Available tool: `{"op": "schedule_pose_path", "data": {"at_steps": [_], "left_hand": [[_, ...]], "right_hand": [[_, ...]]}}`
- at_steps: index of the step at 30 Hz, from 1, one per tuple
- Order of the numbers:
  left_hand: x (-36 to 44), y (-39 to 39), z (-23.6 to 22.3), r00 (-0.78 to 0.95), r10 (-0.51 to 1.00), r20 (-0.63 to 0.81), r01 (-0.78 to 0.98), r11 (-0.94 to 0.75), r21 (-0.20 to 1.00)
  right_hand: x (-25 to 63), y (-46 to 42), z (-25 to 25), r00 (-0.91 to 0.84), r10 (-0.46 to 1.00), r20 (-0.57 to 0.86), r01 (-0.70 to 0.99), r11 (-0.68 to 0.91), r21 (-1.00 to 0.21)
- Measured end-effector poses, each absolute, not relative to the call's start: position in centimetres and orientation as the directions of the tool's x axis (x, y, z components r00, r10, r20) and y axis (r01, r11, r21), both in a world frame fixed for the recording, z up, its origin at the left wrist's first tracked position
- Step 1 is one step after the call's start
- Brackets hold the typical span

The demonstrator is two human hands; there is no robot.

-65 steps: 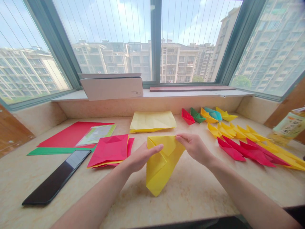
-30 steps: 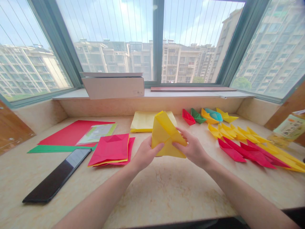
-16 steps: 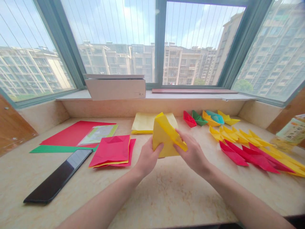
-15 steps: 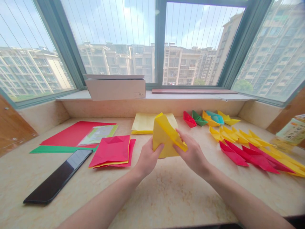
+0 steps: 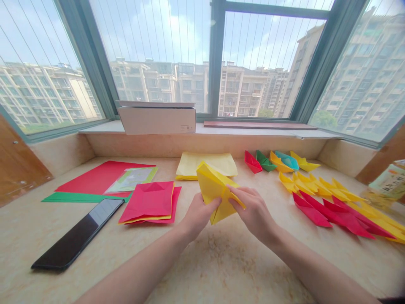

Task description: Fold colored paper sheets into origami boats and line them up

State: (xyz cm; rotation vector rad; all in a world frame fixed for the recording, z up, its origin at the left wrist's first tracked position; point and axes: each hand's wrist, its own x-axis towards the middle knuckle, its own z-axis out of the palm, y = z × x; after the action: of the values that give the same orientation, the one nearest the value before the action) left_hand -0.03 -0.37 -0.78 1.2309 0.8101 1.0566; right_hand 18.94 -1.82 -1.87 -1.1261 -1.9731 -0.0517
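Observation:
Between my two hands is a folded yellow paper (image 5: pixel 211 181), raised above the counter and partly spread, with its corner pointing up and to the left. My left hand (image 5: pixel 201 214) grips its left and lower side, the thumb pressed on the near face. On the other side, my right hand (image 5: pixel 251 209) pinches the paper's right edge between thumb and fingers. The fingers behind the paper are hidden. Just beyond it lies a stack of pale yellow paper (image 5: pixel 207 162).
Red folded squares (image 5: pixel 150 202), a black phone (image 5: pixel 79 234) and red sheets (image 5: pixel 95 179) lie left. Several paper boats stand right, among them red boats (image 5: pixel 335 213) and a green boat (image 5: pixel 265 161). A bottle (image 5: pixel 389 181) is at far right; a white box (image 5: pixel 158 119) sits on the sill.
The yellow paper has been turned and pulled wider, from a flatter squarish shape to a pointed one with a lower corner showing. My hands stay on it, slightly lower; the view has shifted a little.

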Motion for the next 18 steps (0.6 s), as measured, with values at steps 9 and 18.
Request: {"op": "schedule_pose_path", "data": {"at_steps": [9, 18], "left_hand": [[0.5, -0.5, -0.5, 0.259, 0.966, 0.024, -0.432, 0.094, 0.897], [-0.7, -0.6, 0.4, 0.448, 0.881, 0.154, -0.382, 0.033, 0.924]], "right_hand": [[17.9, -2.9, -1.2, -0.550, 0.582, 0.599, 0.678, 0.730, -0.086], [19.1, -1.5, -1.6, -0.501, 0.589, 0.634, 0.575, 0.774, -0.264]]}}
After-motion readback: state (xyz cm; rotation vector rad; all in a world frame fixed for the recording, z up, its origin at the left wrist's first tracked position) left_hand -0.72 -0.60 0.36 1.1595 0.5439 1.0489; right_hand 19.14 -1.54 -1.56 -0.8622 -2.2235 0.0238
